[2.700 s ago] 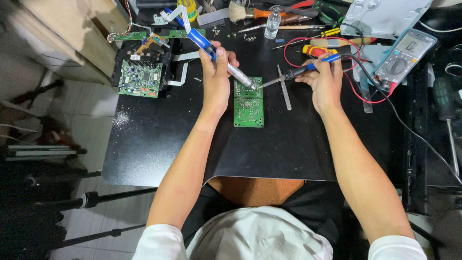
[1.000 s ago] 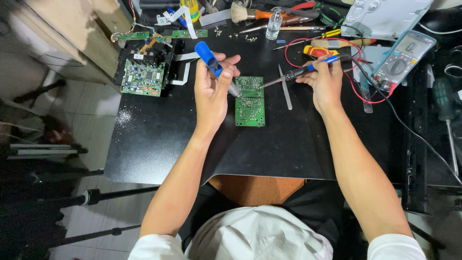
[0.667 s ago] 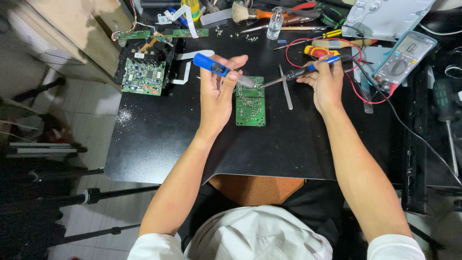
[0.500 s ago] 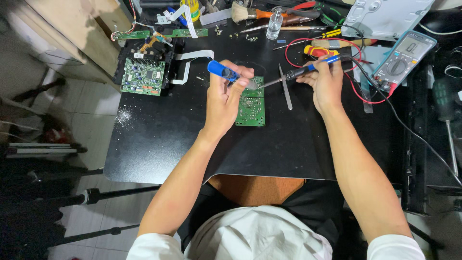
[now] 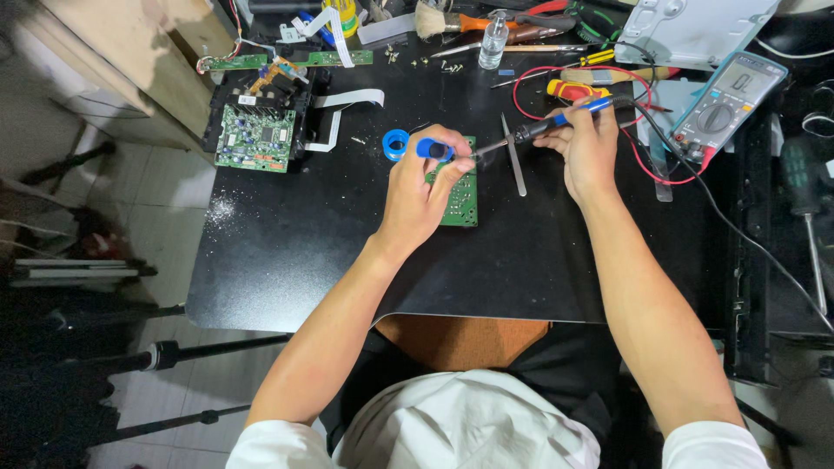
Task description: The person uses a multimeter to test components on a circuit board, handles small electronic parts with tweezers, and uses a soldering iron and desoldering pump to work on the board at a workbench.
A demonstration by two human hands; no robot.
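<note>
1. Green circuit board (image 5: 460, 193) lies flat near the middle of the black worktop (image 5: 304, 252), its long axis running away from the person, partly hidden under the left hand.
2. Left hand (image 5: 417, 187) rests over the board's near-left part, fingers (image 5: 452, 165) closed around a blue-capped tool (image 5: 434, 149) held end-on to the camera.
3. Right hand (image 5: 586, 143) sits just right of the board, fingers wrapped around a soldering iron (image 5: 556, 120) with a blue and black handle.
4. The iron's long axis slants down and left, its tip meeting the board's upper edge beside the left fingertips; the left hand is nearer the board.
5. A small blue reel (image 5: 395, 143) lies just left of the left hand; a multimeter (image 5: 730, 100) sits far right.
</note>
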